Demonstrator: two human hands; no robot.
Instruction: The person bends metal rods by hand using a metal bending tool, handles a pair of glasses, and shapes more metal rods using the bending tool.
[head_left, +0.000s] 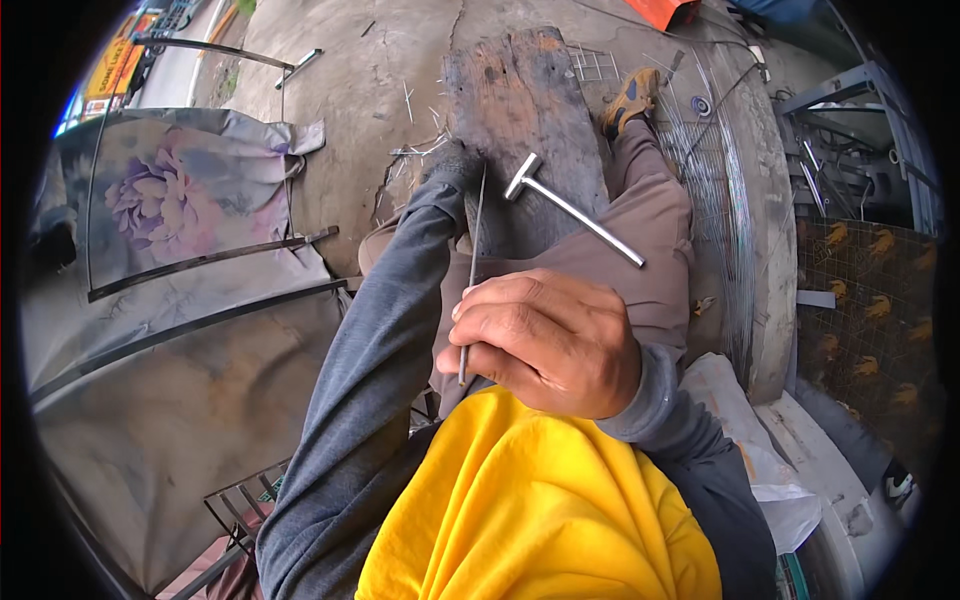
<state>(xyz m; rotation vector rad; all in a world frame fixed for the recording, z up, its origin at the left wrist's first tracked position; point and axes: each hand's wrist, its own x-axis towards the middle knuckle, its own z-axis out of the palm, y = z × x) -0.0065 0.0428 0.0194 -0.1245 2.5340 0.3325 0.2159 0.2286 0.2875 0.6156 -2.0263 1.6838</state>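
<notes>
My right hand (548,340) is closed around the near end of a thin straight metal wire (473,270). The wire runs away from me to the edge of a worn wooden plank (520,90). My left arm in a grey sleeve reaches up to that same spot. My left hand (455,165) is dark, small and mostly hidden at the plank's edge beside the wire's far end, and its grip cannot be made out. A metal hammer (570,207) lies across the plank and my trouser leg, just right of the wire.
A roll of wire mesh (725,200) stands along the right, with a mesh cage (870,300) beyond it. A floral cloth (170,200) crossed by dark metal bars covers the left. Short wire offcuts (420,140) lie on the concrete ground. My shoe (630,97) rests past the plank.
</notes>
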